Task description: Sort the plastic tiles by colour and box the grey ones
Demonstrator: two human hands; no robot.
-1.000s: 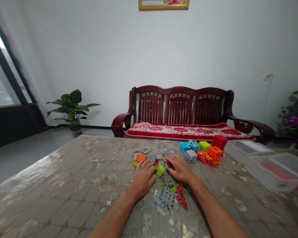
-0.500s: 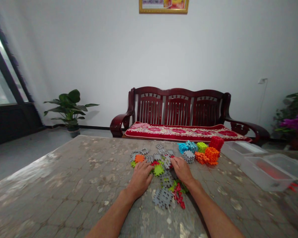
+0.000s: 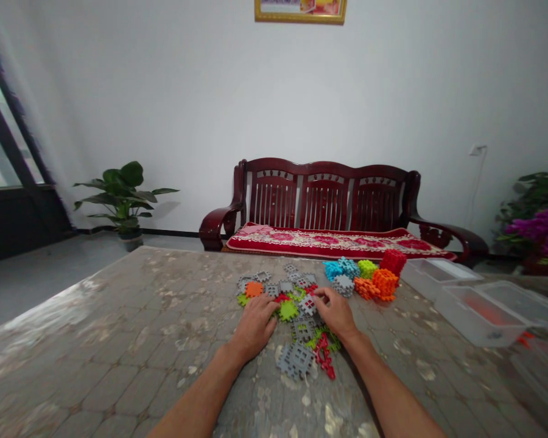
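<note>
A loose pile of notched plastic building pieces lies between my hands. My left hand (image 3: pixel 256 319) rests palm down at the pile's left side, fingers stretched out, beside an orange piece (image 3: pixel 254 289) and a lime green piece (image 3: pixel 288 311). On the right, the thumb and fingers of my right hand (image 3: pixel 335 311) pinch the edge of a small grey window piece (image 3: pixel 307 304). Closer to me lie a larger grey window piece (image 3: pixel 296 360) and a red fence-like piece (image 3: pixel 324 357). More green pieces are partly hidden under the grey ones.
Right of the pile stand stacks of blue (image 3: pixel 348 267), red (image 3: pixel 393 261) and orange pieces (image 3: pixel 385 285). Clear plastic boxes (image 3: pixel 479 319) stand at the table's right side. Beyond the cloth-covered table (image 3: pixel 155 316) is a wooden bench (image 3: pixel 324 194).
The view has shifted slightly. The small grey window piece at my right fingertips now shows its openings more plainly. My left hand stays at about the same place by the pile.
</note>
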